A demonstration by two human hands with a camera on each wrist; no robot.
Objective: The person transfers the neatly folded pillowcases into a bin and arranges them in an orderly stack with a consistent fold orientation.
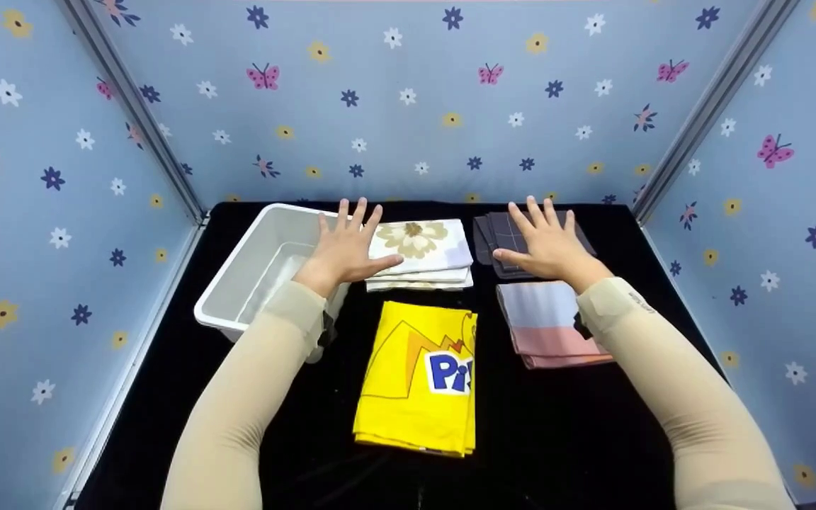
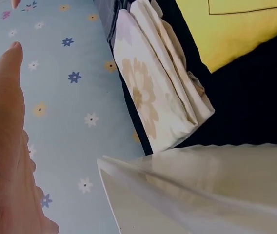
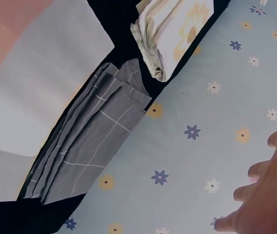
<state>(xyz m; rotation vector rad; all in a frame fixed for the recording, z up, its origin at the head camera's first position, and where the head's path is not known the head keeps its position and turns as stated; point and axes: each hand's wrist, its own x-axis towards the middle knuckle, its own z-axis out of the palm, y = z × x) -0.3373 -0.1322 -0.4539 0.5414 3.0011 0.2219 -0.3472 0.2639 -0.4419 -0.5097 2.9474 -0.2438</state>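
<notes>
One splayed left hand (image 1: 343,249) hangs near the bin (image 1: 248,273), table's (image 1: 564,425) far-left corner; well apart, splayed right hand (image 1: 550,244) nears grey cloth (image 3: 99,141).

Both hands (image 1: 343,249) (image 1: 548,244) (spread wide) are held forward.

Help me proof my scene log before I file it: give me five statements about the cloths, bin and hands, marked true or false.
1. The yellow cloth lies folded on the black surface. True.
2. The left hand grips the rim of the white bin. False: the left hand's fingers are spread and it holds nothing.
3. The dark checked cloth lies farther from the person than the pink-and-grey cloth. True.
4. The white floral cloth is inside the white bin. False: the white floral cloth lies on the black surface, beside the white bin.
5. The right hand has its fingers spread. True.
</notes>
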